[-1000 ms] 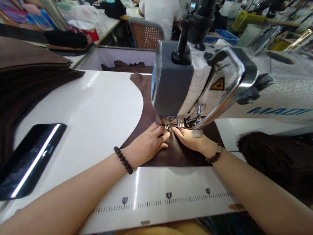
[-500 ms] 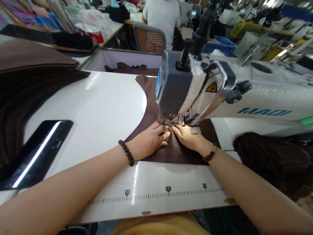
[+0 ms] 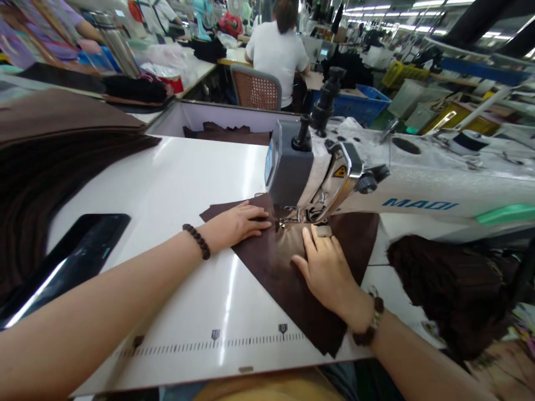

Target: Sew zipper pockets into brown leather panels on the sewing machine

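Note:
A dark brown fabric piece (image 3: 288, 284) lies under the needle area of a white and grey sewing machine (image 3: 288, 161), one corner reaching toward the table's front edge. My left hand (image 3: 240, 224) rests flat on the fabric left of the presser foot (image 3: 282, 223), fingers stretched out. To the right of the foot, my right hand (image 3: 328, 267) lies palm down on the fabric with its fingers spread. The cloth is lightly puckered and lit between the two hands. Both wrists wear dark beaded bracelets.
Stacked brown fabric (image 3: 62, 150) lies at the left, behind a glossy black phone-like slab (image 3: 79, 250). A dark brown bundle (image 3: 451, 284) sits at the right. Brown pieces (image 3: 229, 133) lie in a trough behind the table. A person in white (image 3: 276, 53) sits farther back.
The fabric has turned, its corner now pointing toward me. My left hand has shifted left, away from the foot, and my right hand has come nearer me with fingers wider apart. The view has tilted up.

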Tool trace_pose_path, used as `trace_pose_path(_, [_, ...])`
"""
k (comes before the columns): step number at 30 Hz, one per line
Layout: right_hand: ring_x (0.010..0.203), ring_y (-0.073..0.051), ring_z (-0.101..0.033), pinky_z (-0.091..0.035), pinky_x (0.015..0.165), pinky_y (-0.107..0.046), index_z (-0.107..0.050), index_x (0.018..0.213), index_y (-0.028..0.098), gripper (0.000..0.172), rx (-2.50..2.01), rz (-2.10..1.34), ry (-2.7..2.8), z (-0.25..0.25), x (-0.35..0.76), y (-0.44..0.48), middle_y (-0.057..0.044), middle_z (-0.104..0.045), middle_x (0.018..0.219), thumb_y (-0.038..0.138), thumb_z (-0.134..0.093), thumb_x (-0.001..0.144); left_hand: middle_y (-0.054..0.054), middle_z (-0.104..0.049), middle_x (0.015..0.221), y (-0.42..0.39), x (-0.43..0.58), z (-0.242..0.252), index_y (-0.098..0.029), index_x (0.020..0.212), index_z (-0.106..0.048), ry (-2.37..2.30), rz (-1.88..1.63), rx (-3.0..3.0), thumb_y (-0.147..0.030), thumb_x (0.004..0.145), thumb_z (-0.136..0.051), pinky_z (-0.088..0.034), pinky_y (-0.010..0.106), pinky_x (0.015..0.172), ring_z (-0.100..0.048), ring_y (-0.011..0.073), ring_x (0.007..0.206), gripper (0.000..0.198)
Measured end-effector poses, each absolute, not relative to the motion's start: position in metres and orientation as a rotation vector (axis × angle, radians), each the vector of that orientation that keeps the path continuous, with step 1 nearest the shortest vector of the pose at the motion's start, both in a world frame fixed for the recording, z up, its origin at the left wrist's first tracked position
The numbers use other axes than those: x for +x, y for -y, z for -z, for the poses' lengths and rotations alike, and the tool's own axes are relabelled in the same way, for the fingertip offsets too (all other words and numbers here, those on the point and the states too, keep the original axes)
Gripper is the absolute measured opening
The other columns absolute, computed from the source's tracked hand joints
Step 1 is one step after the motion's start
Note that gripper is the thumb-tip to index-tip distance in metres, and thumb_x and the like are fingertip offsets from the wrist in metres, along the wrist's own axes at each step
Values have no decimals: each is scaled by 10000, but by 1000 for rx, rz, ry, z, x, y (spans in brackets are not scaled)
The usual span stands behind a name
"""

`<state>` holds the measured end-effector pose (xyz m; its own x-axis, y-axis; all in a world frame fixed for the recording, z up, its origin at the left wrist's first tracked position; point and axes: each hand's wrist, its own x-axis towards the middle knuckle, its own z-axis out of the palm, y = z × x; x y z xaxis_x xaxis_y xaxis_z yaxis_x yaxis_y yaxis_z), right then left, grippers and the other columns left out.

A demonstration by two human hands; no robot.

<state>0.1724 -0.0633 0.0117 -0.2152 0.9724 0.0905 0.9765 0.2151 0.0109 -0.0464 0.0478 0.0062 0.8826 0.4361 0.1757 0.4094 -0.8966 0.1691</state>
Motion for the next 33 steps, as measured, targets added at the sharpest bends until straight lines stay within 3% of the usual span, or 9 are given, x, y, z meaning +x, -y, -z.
trace_pose_path(5, [1151,-355,-435,-409,890,-462,-499,1234,72,513,-1917,24,2444,-19,151,124,-232,-431,1290,374,-502,819,112,-577,1093,-32,-45,-18,-110,1045,-600,-868,-332,2871,-296,909,-415,-455,344,890,-550,209,985,295])
trace_pose_path(9, [958,-215,-573,-465,842,-370,-524,1203,133,394,-1757,-231,2484,-36,175,98,-144,-587,1128,297,-323,907,116,-585,1079,1,-21,-23,-101,1028,-596,-938,-313,2866,-326,885,-468,-441,353,916,-562,215,980,296])
trace_pose_path(10, [1006,-203,-554,-439,890,-382,-528,1194,148,388,-1741,-209,2454,-37,188,82,-127,-585,1134,305,-307,915,127,-585,1076,7,-16,-22,-89,1024,-595,-956,-310,2873,-334,880,-476,-442,360,914,-561,224,983,308])
trace_pose_path(12, [1248,-275,-346,-274,995,-554,-486,1236,183,400,-1816,-2,2435,-32,217,50,-121,-412,1338,357,-368,896,147,-579,1082,15,-11,-20,-66,1032,-587,-987,-313,2887,-349,875,-482,-446,361,907,-557,239,997,340])
trace_pose_path(16, [1315,-315,-212,-265,956,-613,-362,1333,198,482,-2109,18,2383,-7,247,27,-125,-230,1438,411,-338,901,152,-561,1132,21,-11,-18,-51,1077,-560,-1001,-314,2893,-362,872,-487,-426,341,941,-543,237,1039,379])
trace_pose_path(22, [1141,-385,-453,-440,764,-480,-402,1322,194,572,-2301,262,2402,-17,209,108,-258,-395,1306,463,-483,824,138,-548,1172,18,-14,-25,-54,1116,-535,-1060,-310,2858,-350,881,-478,-424,301,942,-530,214,1070,382])
trace_pose_path(24, [991,-348,-566,-444,737,-465,-503,1245,180,480,-2300,187,2474,-33,200,122,-241,-534,1170,426,-482,834,137,-560,1139,16,-12,-26,-61,1085,-548,-1055,-323,2882,-355,876,-486,-427,304,934,-539,216,1051,366])
trace_pose_path(27, [979,-304,-570,-404,828,-486,-573,1152,140,378,-2206,188,2448,-53,191,109,-186,-595,1098,345,-414,876,143,-578,1055,14,-5,-24,-66,978,-579,-1076,-329,2911,-374,855,-516,-441,324,907,-557,231,996,338])
trace_pose_path(33, [1145,-245,-446,-301,974,-467,-440,1268,162,398,-1817,-35,2412,-32,170,50,-132,-512,1225,297,-356,903,168,-571,1011,15,7,-17,-34,978,-558,-1150,-303,2894,-398,809,-575,-442,350,897,-533,257,1004,401])
